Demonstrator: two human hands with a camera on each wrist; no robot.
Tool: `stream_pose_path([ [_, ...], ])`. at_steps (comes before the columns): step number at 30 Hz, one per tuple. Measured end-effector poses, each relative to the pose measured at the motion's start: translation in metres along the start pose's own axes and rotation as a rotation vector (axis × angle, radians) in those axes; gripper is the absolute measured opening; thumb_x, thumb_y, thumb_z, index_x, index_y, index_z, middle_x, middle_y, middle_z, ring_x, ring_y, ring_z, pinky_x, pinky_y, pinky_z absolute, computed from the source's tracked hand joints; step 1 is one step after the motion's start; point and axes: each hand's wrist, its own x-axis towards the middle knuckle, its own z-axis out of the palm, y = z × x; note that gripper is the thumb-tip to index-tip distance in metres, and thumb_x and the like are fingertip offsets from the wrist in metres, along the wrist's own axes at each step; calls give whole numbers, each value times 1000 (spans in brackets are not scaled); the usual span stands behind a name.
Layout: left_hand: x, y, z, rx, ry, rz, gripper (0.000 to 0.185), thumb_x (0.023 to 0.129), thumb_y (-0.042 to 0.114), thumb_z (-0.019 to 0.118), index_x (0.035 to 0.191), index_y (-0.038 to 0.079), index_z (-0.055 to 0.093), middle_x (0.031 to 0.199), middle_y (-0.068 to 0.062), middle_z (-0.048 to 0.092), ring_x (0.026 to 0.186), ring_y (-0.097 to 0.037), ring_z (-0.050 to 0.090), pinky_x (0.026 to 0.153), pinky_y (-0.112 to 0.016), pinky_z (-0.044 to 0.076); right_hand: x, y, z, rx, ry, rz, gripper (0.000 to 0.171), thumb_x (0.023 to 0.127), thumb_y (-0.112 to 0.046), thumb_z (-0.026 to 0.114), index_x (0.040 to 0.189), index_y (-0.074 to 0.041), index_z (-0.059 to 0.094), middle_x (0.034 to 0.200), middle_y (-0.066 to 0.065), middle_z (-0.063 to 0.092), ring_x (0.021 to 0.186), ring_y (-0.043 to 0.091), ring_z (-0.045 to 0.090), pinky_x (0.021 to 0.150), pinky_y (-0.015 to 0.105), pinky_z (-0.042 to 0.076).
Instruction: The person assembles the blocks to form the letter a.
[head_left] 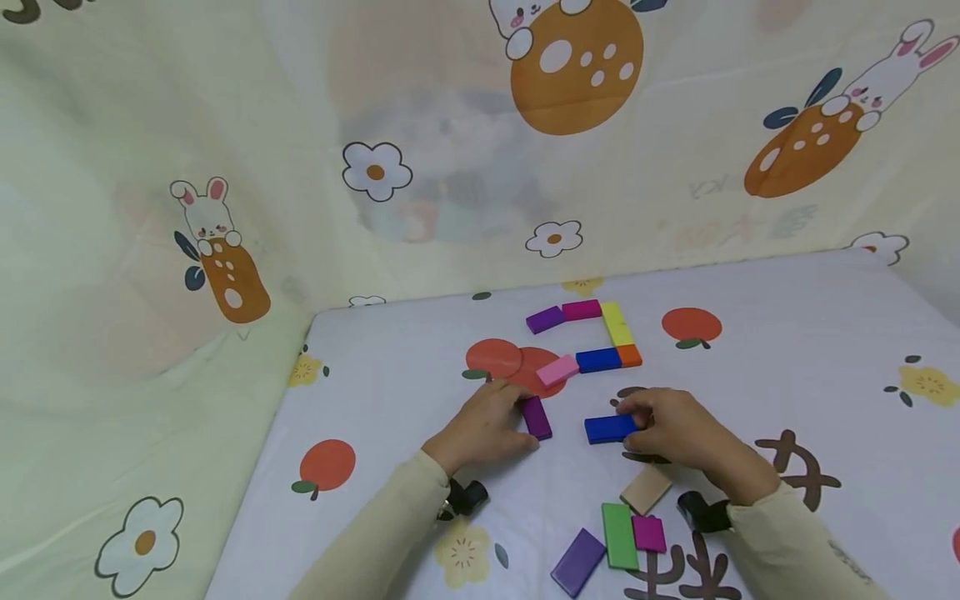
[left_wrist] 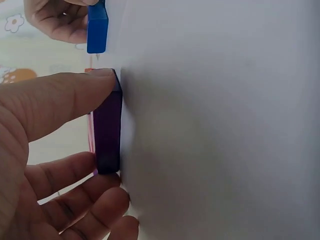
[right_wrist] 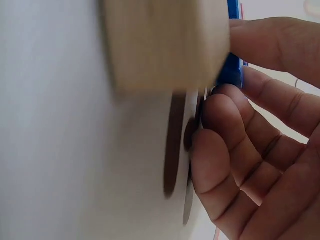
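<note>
My left hand (head_left: 517, 421) pinches a dark purple block (head_left: 536, 417) that lies on the white printed sheet (head_left: 390, 392). In the left wrist view its thumb (left_wrist: 65, 100) presses one end of the purple block (left_wrist: 107, 125) and curled fingers (left_wrist: 75, 170) meet the other. My right hand (head_left: 633, 423) grips a blue block (head_left: 609, 428) by its right end, just right of the purple one. The right wrist view shows that blue block (right_wrist: 232, 70) between thumb and fingers (right_wrist: 220, 120).
Beyond the hands, purple (head_left: 545, 319), magenta (head_left: 582, 310), yellow (head_left: 617, 323), orange (head_left: 630, 355), blue (head_left: 597, 360) and pink (head_left: 557, 370) blocks form a hooked line. Loose tan (head_left: 647, 488), green (head_left: 618, 535), magenta (head_left: 648, 533) and purple (head_left: 577, 562) blocks lie near my wrists. Printed cloth walls the back and left.
</note>
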Motion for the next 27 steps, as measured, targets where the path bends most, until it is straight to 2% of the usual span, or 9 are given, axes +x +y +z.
stream_pose_path([
  [5, 6, 3, 2, -7, -1, -27, 60, 78, 33, 80, 130, 14, 58, 122, 1, 57, 114, -13, 49, 100, -30, 43, 4, -5, 4, -8, -5, -30, 33, 79, -7, 75, 111, -5, 69, 77, 4, 49, 78, 19, 51, 63, 30, 45],
  [14, 11, 5, 3, -5, 18, -22, 56, 78, 36, 80, 126, 15, 59, 114, 3, 57, 107, -11, 49, 95, -28, 45, 11, -11, 10, -23, -13, -35, 31, 78, -8, 77, 109, -9, 70, 77, 3, 50, 79, 20, 49, 65, 31, 43],
  [20, 14, 6, 7, -2, 29, -28, 54, 79, 36, 80, 124, 15, 60, 115, 2, 57, 107, -11, 49, 96, -28, 44, 12, -11, 11, -36, -22, -66, 31, 78, -9, 78, 108, -9, 71, 76, 2, 51, 78, 19, 49, 65, 32, 42],
  [27, 14, 8, 4, -19, 29, -78, 58, 78, 38, 80, 127, 16, 59, 117, 3, 55, 107, -11, 48, 94, -29, 46, 15, -13, 11, -13, -35, -87, 30, 79, -9, 77, 108, -9, 71, 75, 1, 53, 77, 18, 50, 65, 31, 43],
])
